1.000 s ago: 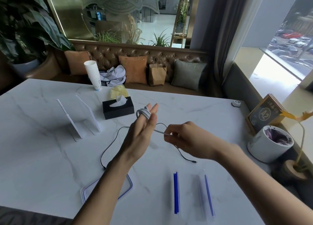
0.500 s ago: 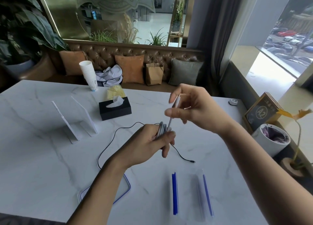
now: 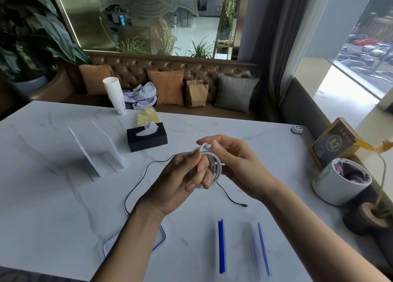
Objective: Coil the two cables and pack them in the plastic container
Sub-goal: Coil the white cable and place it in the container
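A white cable [image 3: 215, 164] is wound into a small coil above the middle of the marble table. My left hand [image 3: 180, 179] grips the coil from the left, fingers curled around it. My right hand [image 3: 231, 160] pinches the cable's loose end at the top of the coil. A thin black cable [image 3: 136, 188] lies loose on the table beneath my hands, its plug [image 3: 244, 205] to the right. A clear lid with a blue rim [image 3: 158, 238] lies flat near the front edge, half hidden by my left forearm. A clear plastic container with blue clips [image 3: 221, 245] stands front right.
A black tissue box [image 3: 146, 136], two white stands [image 3: 95, 152] and a stack of paper cups [image 3: 114, 94] sit toward the back left. A white pot [image 3: 340, 180], a numbered sign [image 3: 333, 143] and a wooden vase [image 3: 370, 215] line the right edge.
My hands came together at mid-table height. The right hand dropped from above and brought the cable's end onto the coil, which now shows as a full round loop in my left hand.
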